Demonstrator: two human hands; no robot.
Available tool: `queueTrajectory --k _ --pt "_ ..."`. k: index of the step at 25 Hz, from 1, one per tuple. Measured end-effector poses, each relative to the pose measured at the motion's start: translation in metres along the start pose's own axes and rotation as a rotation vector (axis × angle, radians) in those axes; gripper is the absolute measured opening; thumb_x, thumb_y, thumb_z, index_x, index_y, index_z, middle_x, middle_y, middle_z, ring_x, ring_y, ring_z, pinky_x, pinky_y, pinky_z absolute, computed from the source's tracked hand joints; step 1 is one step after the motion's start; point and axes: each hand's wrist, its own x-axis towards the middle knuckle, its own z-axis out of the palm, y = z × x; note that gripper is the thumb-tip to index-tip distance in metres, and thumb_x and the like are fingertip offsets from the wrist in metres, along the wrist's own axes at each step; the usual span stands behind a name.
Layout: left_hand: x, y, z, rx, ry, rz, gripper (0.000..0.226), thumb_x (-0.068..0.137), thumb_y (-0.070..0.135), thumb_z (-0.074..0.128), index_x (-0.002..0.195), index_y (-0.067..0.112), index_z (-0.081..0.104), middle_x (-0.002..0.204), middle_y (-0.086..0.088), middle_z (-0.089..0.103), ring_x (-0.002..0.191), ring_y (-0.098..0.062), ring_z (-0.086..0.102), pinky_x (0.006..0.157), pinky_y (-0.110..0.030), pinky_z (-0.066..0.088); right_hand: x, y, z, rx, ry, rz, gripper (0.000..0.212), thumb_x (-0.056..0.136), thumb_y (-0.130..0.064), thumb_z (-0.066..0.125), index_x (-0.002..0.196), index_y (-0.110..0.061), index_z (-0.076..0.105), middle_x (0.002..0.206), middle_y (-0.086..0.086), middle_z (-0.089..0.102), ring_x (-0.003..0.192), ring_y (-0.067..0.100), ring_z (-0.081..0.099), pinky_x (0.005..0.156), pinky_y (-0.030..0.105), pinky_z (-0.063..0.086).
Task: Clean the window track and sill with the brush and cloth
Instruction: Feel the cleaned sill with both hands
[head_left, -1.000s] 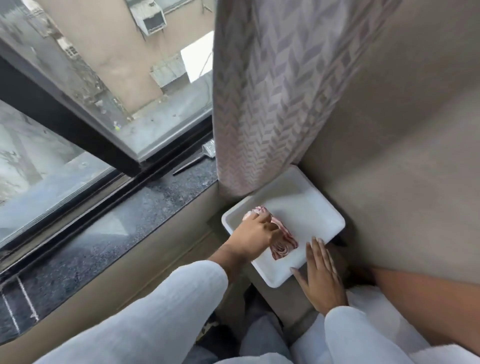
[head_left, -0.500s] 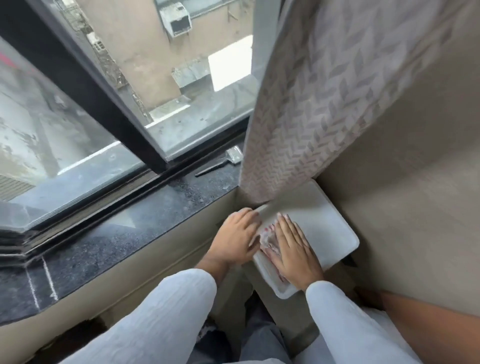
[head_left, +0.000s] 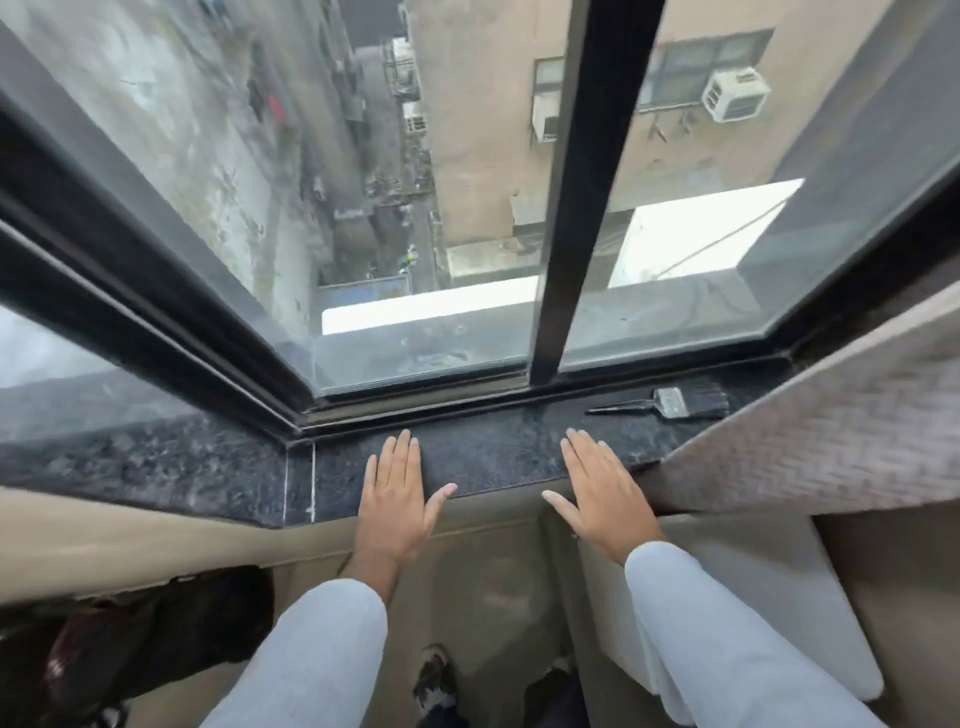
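1. Fingers (head_left: 402, 457) of both hands extended flat, nothing grasped.
2. Left hand (head_left: 397, 499) and right hand (head_left: 597, 491) laid palm-down on front edge of sill (head_left: 493, 452), well apart.
3. Brush (head_left: 670, 402) left lying on sill, right of right hand, beside track (head_left: 426, 408); untouched.
4. Cloth not in view.
5. Sill: dark speckled stone, dull. Track: grimy-looking, est. uncleaned.
6. Progress judged approx. nil; brushing and wiping both outstanding.

Both hands lie flat on the sill (head_left: 493, 457), left hand (head_left: 397, 501) left of right hand (head_left: 597, 493); the brush (head_left: 662, 402) lies farther right, beside the window track (head_left: 441, 402).
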Motion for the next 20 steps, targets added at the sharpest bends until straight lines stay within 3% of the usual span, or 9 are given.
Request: queueTrajectory --k 3,6,10,13,15,18,20 --pt "-0.005 -0.013 0.011 0.043 -0.049 -0.022 0.093 0.096 0.071 0.016 0.16 0.004 0.032 0.17 -0.013 0.028 0.157 -0.033 0.029 0.125 -0.058 0.028 0.01 0.008 0.002 0.037 0.084 0.022 0.067 0.101 -0.052 0.051 0.146 -0.002 0.052 0.152 0.019 0.056 0.143 0.034 0.052 0.121 0.048 0.042" --pt "-0.002 -0.014 0.014 0.04 -0.058 -0.028 0.093 0.097 0.071 0.015 0.16 0.005 0.03 0.171 -0.013 0.025 0.158 -0.032 0.026 0.126 -0.059 0.027 0.028 0.039 -0.014 -0.015 0.196 0.14 0.049 0.1 -0.021 0.062 0.142 0.0 0.053 0.143 0.022 0.059 0.135 0.039 0.055 0.115 0.051 0.046" --pt "-0.003 -0.013 0.014 0.035 -0.057 -0.03 0.093 0.097 0.072 0.014 0.162 0.006 0.025 0.172 -0.011 0.021 0.159 -0.03 0.022 0.127 -0.058 0.022 0.047 0.077 -0.034 -0.19 0.067 0.165 0.037 0.086 0.008 0.061 0.122 0.001 0.064 0.117 0.02 0.067 0.112 0.042 0.062 0.109 0.051 0.046" --pt "-0.002 -0.012 0.013 0.036 -0.064 -0.03 0.093 0.097 0.071 0.014 0.162 0.006 0.025 0.172 -0.011 0.021 0.159 -0.03 0.021 0.128 -0.058 0.022 0.059 0.071 -0.044 -0.23 0.032 0.071 0.035 0.085 0.01 0.055 0.116 -0.004 0.064 0.11 0.016 0.067 0.106 0.038 0.062 0.117 0.05 0.039" --pt "-0.003 -0.012 0.012 0.043 -0.072 -0.025 0.094 0.096 0.071 0.012 0.162 0.005 0.025 0.173 -0.011 0.02 0.159 -0.03 0.021 0.128 -0.058 0.021 0.062 0.044 -0.055 -0.138 0.012 -0.045 0.039 0.086 0.011 0.05 0.12 -0.004 0.061 0.115 0.017 0.065 0.108 0.039 0.062 0.114 0.051 0.043" --pt "-0.003 -0.011 0.012 0.055 -0.074 -0.015 0.096 0.094 0.072 0.008 0.162 0.005 0.023 0.173 -0.011 0.017 0.16 -0.03 0.019 0.128 -0.057 0.019 0.04 -0.024 -0.057 0.115 0.174 -0.297 0.036 0.089 0.003 0.042 0.12 -0.004 0.058 0.116 0.018 0.066 0.108 0.036 0.062 0.099 0.046 0.052" --pt "-0.004 -0.012 0.012 0.033 -0.055 -0.022 0.097 0.094 0.071 0.009 0.162 0.005 0.023 0.173 -0.011 0.017 0.16 -0.03 0.018 0.129 -0.057 0.018 0.006 -0.052 -0.037 0.189 0.259 -0.393 0.035 0.095 -0.003 0.042 0.127 -0.006 0.055 0.122 0.014 0.065 0.114 0.029 0.058 0.103 0.037 0.049"
